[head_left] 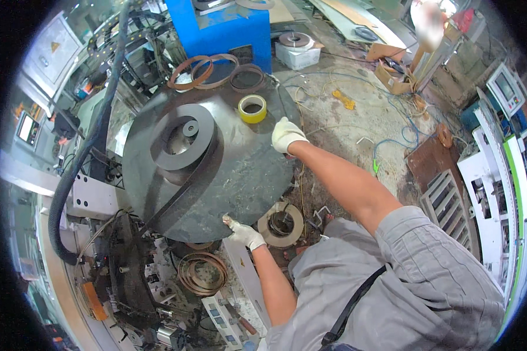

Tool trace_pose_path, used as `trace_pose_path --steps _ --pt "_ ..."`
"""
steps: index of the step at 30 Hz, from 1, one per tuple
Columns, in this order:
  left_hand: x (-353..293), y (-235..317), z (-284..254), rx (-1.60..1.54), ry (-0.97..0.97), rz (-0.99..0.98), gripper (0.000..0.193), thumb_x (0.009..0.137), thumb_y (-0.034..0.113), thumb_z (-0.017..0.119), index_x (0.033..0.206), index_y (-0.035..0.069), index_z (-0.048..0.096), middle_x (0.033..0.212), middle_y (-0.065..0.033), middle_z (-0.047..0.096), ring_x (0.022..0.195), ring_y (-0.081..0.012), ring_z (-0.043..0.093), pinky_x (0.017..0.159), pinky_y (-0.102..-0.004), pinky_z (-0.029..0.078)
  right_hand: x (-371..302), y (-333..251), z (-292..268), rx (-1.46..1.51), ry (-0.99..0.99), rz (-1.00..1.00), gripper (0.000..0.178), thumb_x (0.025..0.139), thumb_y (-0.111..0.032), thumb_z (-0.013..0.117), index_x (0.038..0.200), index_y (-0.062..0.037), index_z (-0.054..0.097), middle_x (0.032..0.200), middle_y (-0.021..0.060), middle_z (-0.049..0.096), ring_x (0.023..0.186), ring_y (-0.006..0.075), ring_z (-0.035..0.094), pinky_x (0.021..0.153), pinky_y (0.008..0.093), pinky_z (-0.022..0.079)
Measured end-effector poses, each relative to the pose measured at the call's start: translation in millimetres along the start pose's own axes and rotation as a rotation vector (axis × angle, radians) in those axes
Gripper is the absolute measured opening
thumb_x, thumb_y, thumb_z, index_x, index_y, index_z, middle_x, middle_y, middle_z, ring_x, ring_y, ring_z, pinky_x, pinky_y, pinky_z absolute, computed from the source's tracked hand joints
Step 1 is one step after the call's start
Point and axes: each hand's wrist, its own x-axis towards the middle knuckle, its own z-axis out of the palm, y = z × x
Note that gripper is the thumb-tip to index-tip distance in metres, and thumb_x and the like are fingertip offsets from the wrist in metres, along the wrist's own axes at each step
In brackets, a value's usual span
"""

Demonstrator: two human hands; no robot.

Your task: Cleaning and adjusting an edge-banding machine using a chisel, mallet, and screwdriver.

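Observation:
A large round dark turntable (246, 181) carries a thick coil of dark grey strip (200, 131), its loose end running off toward the near left. My left hand (247, 235), in a white glove, grips the turntable's near edge with the thumb on top; the fingers underneath are hidden. At the right edge, my right hand (288, 136), gloved too, is closed around the rim, its fingertips partly out of sight. A roll of yellow tape (252, 109) sits on the disc near my right hand. Several brown strip rings (190, 74) lie at its far side.
Beyond the turntable stands a blue machine (222, 35). A black corrugated hose (93, 134) hangs at the left beside machinery. Below the disc are a pale coil (281, 224) and brown strip loops (202, 273). Blue cables (392, 140) and a metal grate (445, 199) lie on the right.

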Motion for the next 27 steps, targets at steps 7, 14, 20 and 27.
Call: trace_pose_path --steps 7,14,20,27 --pt "27 -16 -22 -0.08 -0.009 0.0 0.044 0.096 0.023 0.068 0.119 -0.015 0.062 0.123 -0.0221 0.066 0.105 -0.024 0.068 0.093 -0.0333 0.053 -35 22 -31 0.752 -0.189 0.077 0.041 0.085 -0.014 0.052 0.123 -0.0012 0.061 0.084 0.0139 0.069 0.057 0.0225 0.064 0.047 0.0404 0.049" --pt "1 20 -19 -0.154 -0.046 0.046 0.041 0.099 0.023 0.063 0.121 -0.012 0.063 0.121 -0.0187 0.068 0.106 -0.0224 0.068 0.094 -0.0301 0.053 16 57 -9 0.79 -0.032 0.087 0.064 0.086 -0.017 0.05 0.15 -0.0109 0.041 0.088 0.0139 0.069 0.055 0.0212 0.062 0.05 0.038 0.05" --pt "-13 32 -10 -0.041 -0.076 -0.019 0.042 0.103 0.019 0.055 0.132 -0.011 0.056 0.127 -0.0177 0.066 0.11 -0.0228 0.068 0.093 -0.0299 0.053 29 17 -4 0.709 -0.076 0.148 0.063 0.089 -0.011 0.045 0.151 -0.0065 0.036 0.084 0.0142 0.067 0.054 0.0245 0.063 0.044 0.0401 0.046" --pt "27 -21 -23 0.33 -0.181 0.199 0.038 0.103 0.005 0.045 0.137 -0.01 0.051 0.129 -0.0197 0.064 0.112 -0.0279 0.066 0.092 -0.0325 0.054 32 -3 16 0.689 -0.063 0.133 0.052 0.088 -0.007 0.043 0.14 -0.0048 0.045 0.092 0.0215 0.068 0.064 0.0278 0.068 0.043 0.0456 0.048"
